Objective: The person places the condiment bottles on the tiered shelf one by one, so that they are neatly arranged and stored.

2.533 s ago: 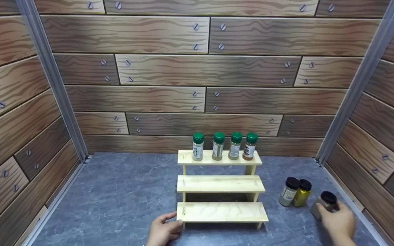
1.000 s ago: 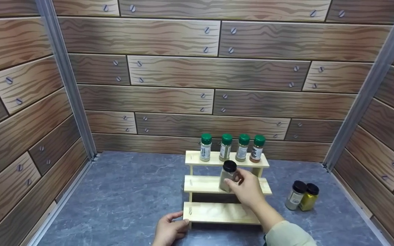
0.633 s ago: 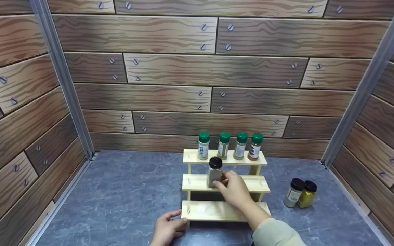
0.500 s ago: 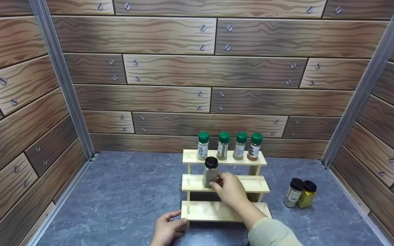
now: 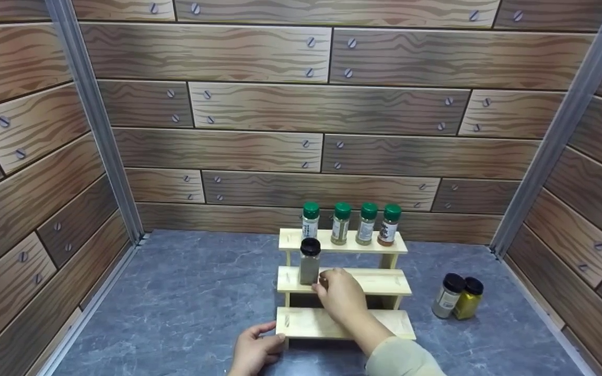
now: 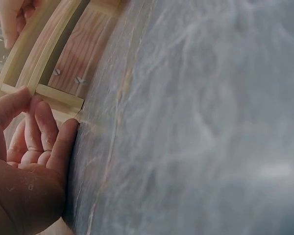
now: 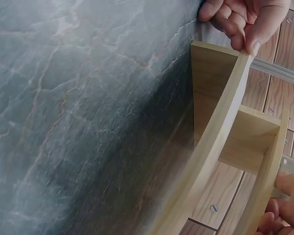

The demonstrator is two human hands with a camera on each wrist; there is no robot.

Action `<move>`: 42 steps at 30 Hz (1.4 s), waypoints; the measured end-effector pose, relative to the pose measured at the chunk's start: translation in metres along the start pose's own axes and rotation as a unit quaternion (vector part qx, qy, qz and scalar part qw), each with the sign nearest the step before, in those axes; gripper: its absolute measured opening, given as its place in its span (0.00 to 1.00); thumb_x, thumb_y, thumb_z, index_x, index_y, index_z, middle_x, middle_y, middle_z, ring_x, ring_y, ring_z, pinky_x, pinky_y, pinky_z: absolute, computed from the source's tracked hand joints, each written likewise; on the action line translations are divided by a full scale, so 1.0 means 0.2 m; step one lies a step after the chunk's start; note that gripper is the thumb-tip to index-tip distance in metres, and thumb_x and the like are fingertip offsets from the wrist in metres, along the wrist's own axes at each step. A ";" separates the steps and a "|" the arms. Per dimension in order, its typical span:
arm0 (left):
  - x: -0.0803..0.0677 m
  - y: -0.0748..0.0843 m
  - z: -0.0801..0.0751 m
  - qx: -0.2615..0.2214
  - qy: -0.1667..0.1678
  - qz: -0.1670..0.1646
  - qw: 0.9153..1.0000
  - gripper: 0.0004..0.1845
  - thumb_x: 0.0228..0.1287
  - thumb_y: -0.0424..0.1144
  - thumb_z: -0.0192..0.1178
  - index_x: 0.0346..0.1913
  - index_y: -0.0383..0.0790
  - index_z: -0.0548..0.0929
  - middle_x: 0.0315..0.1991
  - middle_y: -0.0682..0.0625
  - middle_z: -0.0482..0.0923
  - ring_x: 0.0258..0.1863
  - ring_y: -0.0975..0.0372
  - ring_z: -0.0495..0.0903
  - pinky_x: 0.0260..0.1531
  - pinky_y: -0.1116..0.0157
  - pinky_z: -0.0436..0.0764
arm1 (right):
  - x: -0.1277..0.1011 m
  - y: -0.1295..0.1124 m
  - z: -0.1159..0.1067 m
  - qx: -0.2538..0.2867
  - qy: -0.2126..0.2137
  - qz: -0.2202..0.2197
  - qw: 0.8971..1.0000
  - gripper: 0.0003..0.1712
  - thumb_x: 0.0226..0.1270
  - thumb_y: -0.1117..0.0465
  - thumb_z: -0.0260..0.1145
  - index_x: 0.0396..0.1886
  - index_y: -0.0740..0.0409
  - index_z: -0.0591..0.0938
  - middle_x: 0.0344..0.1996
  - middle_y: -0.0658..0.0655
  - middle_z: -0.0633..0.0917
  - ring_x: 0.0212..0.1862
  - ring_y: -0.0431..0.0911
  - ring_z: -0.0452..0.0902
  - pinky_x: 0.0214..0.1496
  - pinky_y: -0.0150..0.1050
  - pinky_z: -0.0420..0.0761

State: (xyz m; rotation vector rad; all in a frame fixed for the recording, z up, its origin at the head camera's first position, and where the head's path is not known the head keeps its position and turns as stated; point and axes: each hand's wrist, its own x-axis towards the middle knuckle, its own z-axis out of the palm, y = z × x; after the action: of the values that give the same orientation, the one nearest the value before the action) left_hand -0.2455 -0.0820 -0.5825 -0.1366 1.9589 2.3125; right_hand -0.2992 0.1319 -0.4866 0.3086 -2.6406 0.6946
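While the left hand (image 5: 253, 352) rests at the rack's (image 5: 343, 325) bottom-left corner, fingers loosely curled against the lowest step, thumb on its edge, the right hand (image 5: 338, 293) holds a black-capped jar (image 5: 309, 262) by its base. Jar stands upright at the left end of the rack's middle step. Four green-capped jars (image 5: 349, 224) line the top step. Two more jars (image 5: 456, 296), touching, stand on the grey surface (image 5: 186, 292) right of the rack.
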 end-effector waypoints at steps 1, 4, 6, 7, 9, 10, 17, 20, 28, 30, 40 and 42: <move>0.00 0.00 0.00 0.000 0.001 -0.001 1.000 0.28 0.61 0.28 0.72 0.62 0.17 0.78 0.32 0.42 0.89 0.30 0.57 0.89 0.27 0.62 0.87 | -0.01 0.00 0.00 -0.005 -0.001 -0.006 1.000 0.10 0.66 0.56 0.77 0.38 0.58 0.89 0.34 0.53 0.85 0.39 0.52 0.83 0.46 0.53 0.83; 0.00 0.01 -0.01 -0.002 0.005 0.001 1.000 0.28 0.61 0.28 0.72 0.62 0.17 0.78 0.32 0.41 0.89 0.30 0.58 0.89 0.26 0.63 0.86 | -0.03 0.01 -0.03 0.002 -0.005 -0.012 1.000 0.15 0.67 0.55 0.76 0.46 0.62 0.89 0.39 0.57 0.86 0.43 0.54 0.84 0.51 0.54 0.83; 0.00 0.01 0.00 -0.005 0.005 0.002 1.000 0.28 0.61 0.28 0.72 0.62 0.17 0.78 0.32 0.41 0.89 0.30 0.58 0.89 0.26 0.63 0.86 | -0.05 0.04 -0.06 0.018 0.007 -0.006 1.000 0.18 0.67 0.55 0.76 0.50 0.63 0.89 0.41 0.57 0.87 0.44 0.53 0.85 0.52 0.54 0.83; 0.00 0.01 0.00 -0.007 0.005 0.001 1.000 0.28 0.61 0.28 0.72 0.62 0.17 0.78 0.31 0.41 0.89 0.30 0.58 0.89 0.27 0.63 0.86 | -0.06 0.07 -0.08 0.030 0.021 -0.001 0.999 0.18 0.67 0.56 0.76 0.51 0.63 0.89 0.40 0.56 0.87 0.42 0.52 0.85 0.51 0.53 0.84; 0.00 0.01 0.00 -0.007 0.003 -0.003 1.000 0.28 0.60 0.28 0.72 0.62 0.17 0.78 0.31 0.41 0.89 0.29 0.58 0.88 0.27 0.62 0.86 | -0.11 0.15 -0.11 0.059 0.069 0.008 0.996 0.16 0.66 0.59 0.76 0.50 0.62 0.89 0.34 0.53 0.87 0.36 0.47 0.83 0.44 0.49 0.84; 0.00 0.01 0.00 -0.006 0.003 -0.005 1.000 0.28 0.60 0.28 0.73 0.61 0.17 0.78 0.31 0.42 0.89 0.29 0.58 0.89 0.27 0.62 0.86 | -0.14 0.20 -0.13 0.073 0.099 0.011 0.992 0.14 0.65 0.61 0.76 0.48 0.62 0.90 0.30 0.51 0.86 0.32 0.44 0.81 0.39 0.46 0.83; -0.01 0.03 0.00 -0.009 0.005 -0.012 1.000 0.29 0.60 0.28 0.72 0.62 0.17 0.78 0.32 0.40 0.89 0.30 0.58 0.88 0.28 0.62 0.87 | -0.33 0.60 -0.37 0.102 0.288 0.084 0.948 0.10 0.63 0.69 0.76 0.43 0.67 0.89 0.19 0.46 0.80 0.21 0.32 0.69 0.24 0.29 0.70; -0.01 0.03 0.00 -0.012 0.011 -0.024 1.000 0.29 0.61 0.28 0.73 0.62 0.17 0.77 0.33 0.39 0.89 0.30 0.58 0.89 0.28 0.61 0.87 | -0.36 0.78 -0.53 0.087 0.329 0.165 0.926 0.15 0.67 0.64 0.76 0.50 0.68 0.87 0.21 0.50 0.80 0.22 0.31 0.68 0.26 0.28 0.67; -0.01 0.03 0.02 -0.011 0.014 -0.035 0.999 0.30 0.60 0.27 0.74 0.62 0.16 0.76 0.31 0.39 0.89 0.27 0.58 0.89 0.26 0.64 0.85 | -0.43 1.17 -0.67 0.046 0.210 0.297 0.931 0.36 0.74 0.57 0.68 0.71 0.76 0.70 0.38 0.71 0.82 0.37 0.62 0.79 0.41 0.55 0.74; -0.01 0.03 0.02 -0.015 0.011 -0.031 0.999 0.29 0.60 0.27 0.73 0.62 0.16 0.76 0.31 0.40 0.89 0.27 0.59 0.88 0.26 0.64 0.86 | -0.42 1.22 -0.65 0.045 0.139 0.298 0.943 0.42 0.73 0.56 0.68 0.73 0.80 0.64 0.46 0.79 0.81 0.47 0.71 0.79 0.49 0.62 0.77; 0.00 0.03 0.02 -0.010 0.010 -0.023 1.000 0.29 0.61 0.27 0.73 0.62 0.16 0.77 0.32 0.39 0.89 0.29 0.57 0.89 0.27 0.62 0.87 | -0.37 1.31 -0.59 0.054 0.031 0.335 0.940 0.43 0.72 0.56 0.64 0.69 0.88 0.61 0.63 0.89 0.69 0.65 0.81 0.67 0.68 0.70 0.68; 0.00 0.03 0.01 -0.010 0.013 -0.031 0.999 0.29 0.61 0.27 0.73 0.62 0.17 0.77 0.32 0.39 0.89 0.28 0.58 0.89 0.27 0.62 0.86 | -0.37 1.32 -0.57 0.058 0.028 0.347 0.935 0.44 0.74 0.53 0.64 0.69 0.88 0.61 0.64 0.88 0.68 0.65 0.80 0.67 0.68 0.70 0.68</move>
State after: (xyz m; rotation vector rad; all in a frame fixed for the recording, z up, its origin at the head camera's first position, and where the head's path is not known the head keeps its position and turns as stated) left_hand -0.2456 -0.0810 -0.5769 -0.2266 1.9154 2.3036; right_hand -0.2780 0.4242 -0.5382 -0.6437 -2.6344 1.0480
